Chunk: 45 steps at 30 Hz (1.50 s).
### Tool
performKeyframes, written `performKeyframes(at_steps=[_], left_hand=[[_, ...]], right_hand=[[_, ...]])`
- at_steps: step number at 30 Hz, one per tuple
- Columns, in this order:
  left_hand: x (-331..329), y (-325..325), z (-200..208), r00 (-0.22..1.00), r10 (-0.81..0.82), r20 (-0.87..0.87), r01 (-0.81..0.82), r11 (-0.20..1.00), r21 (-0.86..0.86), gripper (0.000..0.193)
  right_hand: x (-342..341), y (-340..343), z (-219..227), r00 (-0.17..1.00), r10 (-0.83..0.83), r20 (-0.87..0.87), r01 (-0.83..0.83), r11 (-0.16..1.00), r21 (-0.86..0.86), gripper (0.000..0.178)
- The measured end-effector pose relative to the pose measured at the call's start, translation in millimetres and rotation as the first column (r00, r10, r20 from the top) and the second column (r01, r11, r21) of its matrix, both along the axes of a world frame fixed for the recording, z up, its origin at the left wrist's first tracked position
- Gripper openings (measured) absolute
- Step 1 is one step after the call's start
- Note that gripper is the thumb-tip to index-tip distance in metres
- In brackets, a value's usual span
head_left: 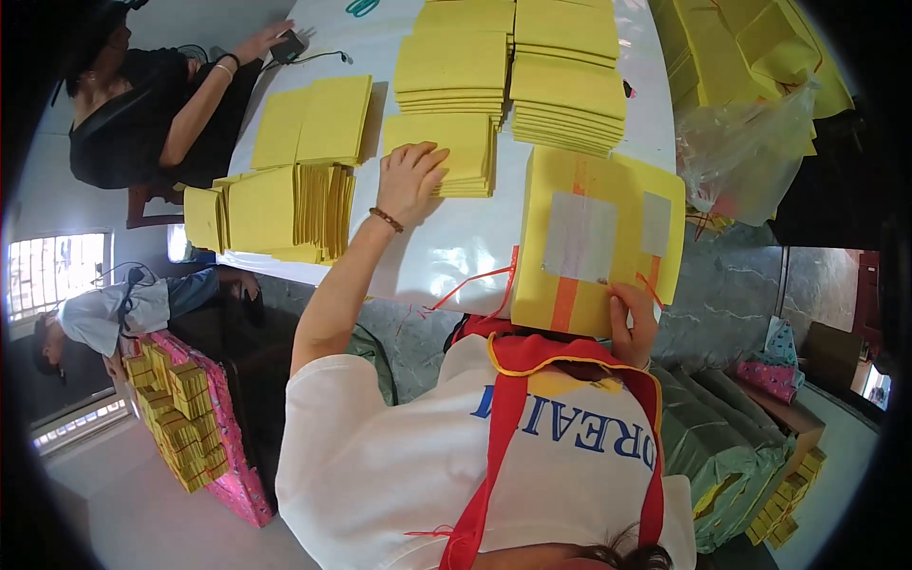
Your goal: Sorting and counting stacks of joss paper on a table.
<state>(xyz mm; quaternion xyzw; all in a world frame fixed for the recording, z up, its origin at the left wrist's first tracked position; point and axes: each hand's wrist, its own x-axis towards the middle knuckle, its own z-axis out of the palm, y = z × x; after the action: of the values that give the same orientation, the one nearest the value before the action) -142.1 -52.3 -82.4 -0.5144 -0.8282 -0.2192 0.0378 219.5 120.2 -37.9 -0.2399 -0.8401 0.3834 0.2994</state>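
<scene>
My left hand lies with its fingers slightly bent and apart on a stack of yellow paper in the middle of the table. A bead bracelet circles that wrist. My right hand rests on the near right part of a large yellow bundle, its fingers apart. Orange tape runs down the bundle, and a grey label covers its middle. A second yellow piece with tape and a label shows beside it on the right. Red string lies at the bundle's left.
Several yellow paper stacks stand farther back on the white table, with more at the left. A co-worker holds a black object at the left edge. Plastic-covered yellow material is at right; green wrapped bales stand behind me.
</scene>
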Motion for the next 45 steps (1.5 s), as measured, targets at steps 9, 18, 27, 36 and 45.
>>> performKeyframes(at_steps=[9,18,27,36,45], left_hand=[[-2,5,2,0.993,-0.008,-0.114,0.006,1.0,-0.015,0.035],[-17,14,42,0.997,-0.073,-0.029,0.075,0.996,0.047,0.029],[134,18,64,0.858,-0.513,-0.017,0.508,0.843,0.177,0.021],[176,16,63,0.751,-0.656,-0.071,0.659,0.752,0.02,0.037],[171,21,70,0.717,-0.69,0.101,0.675,0.723,0.149,0.025]], right_hand=[[1,0,2,0.999,0.029,0.037,-0.029,1.0,0.0,0.019],[1,1,3,0.996,0.076,0.055,-0.081,0.992,0.095,0.023],[-2,2,4,0.993,0.097,0.066,-0.104,0.989,0.109,0.026],[3,5,3,0.993,0.088,0.081,-0.095,0.992,0.087,0.024],[3,10,7,0.997,0.06,-0.052,-0.078,0.876,-0.476,0.026]])
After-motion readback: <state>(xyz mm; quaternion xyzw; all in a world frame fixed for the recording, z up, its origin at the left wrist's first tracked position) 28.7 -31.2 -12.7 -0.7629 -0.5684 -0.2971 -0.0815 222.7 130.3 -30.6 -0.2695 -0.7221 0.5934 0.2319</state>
